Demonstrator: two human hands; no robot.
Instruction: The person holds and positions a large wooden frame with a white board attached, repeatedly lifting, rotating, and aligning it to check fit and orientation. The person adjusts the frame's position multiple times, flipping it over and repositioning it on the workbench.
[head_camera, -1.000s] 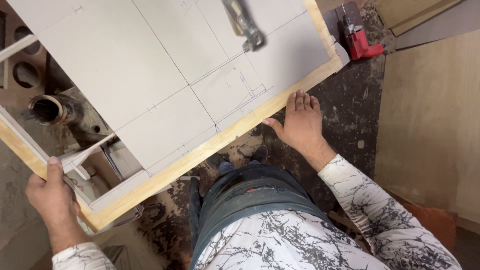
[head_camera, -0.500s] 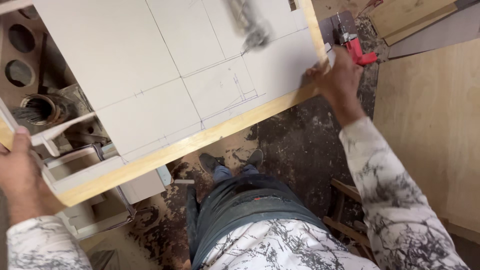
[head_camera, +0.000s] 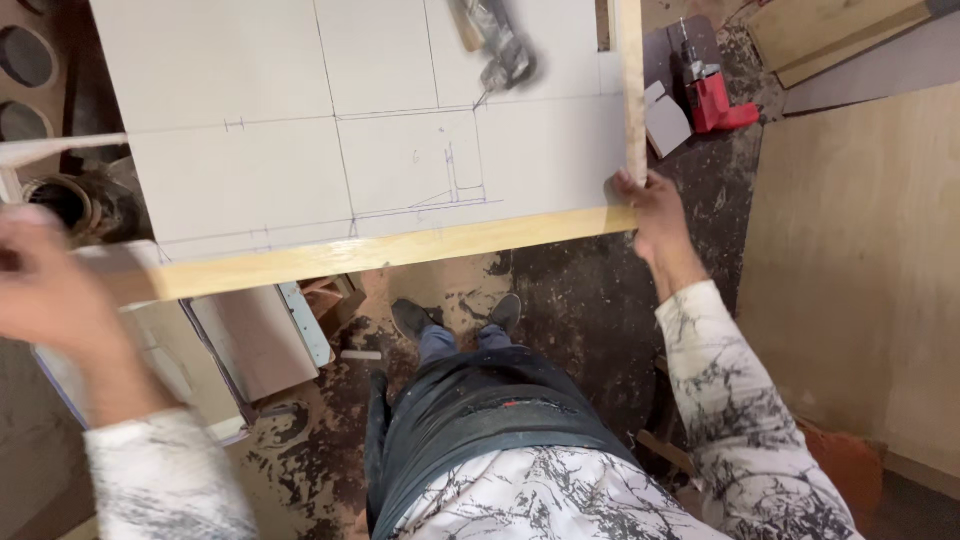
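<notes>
Head view looks down on a large white flat panel with pencilled layout lines and a pale wooden edge strip (head_camera: 380, 130), held out in front of the person's legs above a dusty workshop floor (head_camera: 570, 300). At the panel's near right corner the right hand (head_camera: 645, 215) has its fingers curled around the wooden strip, gripping where the near edge meets the right edge. The left hand (head_camera: 50, 290) is at the panel's near left corner, but it is badly blurred; it seems to be at or on the wooden strip, and I cannot tell how far its fingers are closed. On the panel, near its far edge, lies a blurred metal hand tool (head_camera: 495, 45), loose and unsecured. Beyond the right edge, on the floor, a red power tool (head_camera: 715, 100) sits beside a small grey offcut (head_camera: 665, 120).

To handle the panel well, I judge that both hands should grip the 2 near corners evenly and keep the sheet level, since any tilt could send the loose tool sliding. Moving slowly would also keep the right edge off the red tool.
</notes>
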